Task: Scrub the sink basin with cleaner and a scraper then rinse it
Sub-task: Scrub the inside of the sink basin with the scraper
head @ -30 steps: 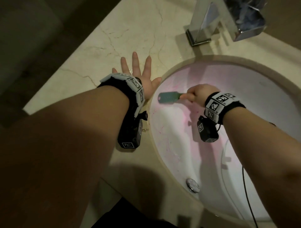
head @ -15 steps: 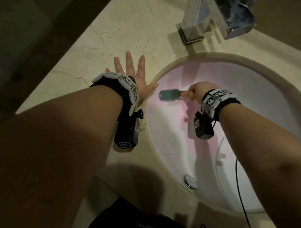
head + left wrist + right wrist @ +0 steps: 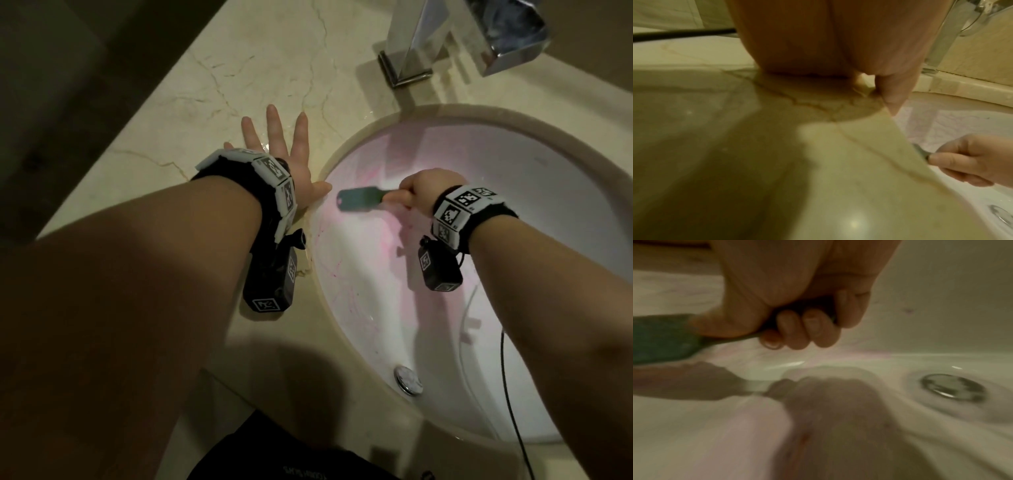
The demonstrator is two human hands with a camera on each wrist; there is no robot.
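The scraper (image 3: 359,200) in the right hand (image 3: 423,192) has slid slightly leftward along the basin wall

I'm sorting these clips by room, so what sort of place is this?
Most likely a bathroom: a round white sink basin set under a marble counter, with a square chrome tap behind it.

The person's left hand (image 3: 291,161) is lying flat with its fingers spread and palm pressing down, forearm reaching forward, while the right hand (image 3: 423,192) is curling into a fist, its grip wrapping the scraper (image 3: 359,200) handle, wrist turned leftward.
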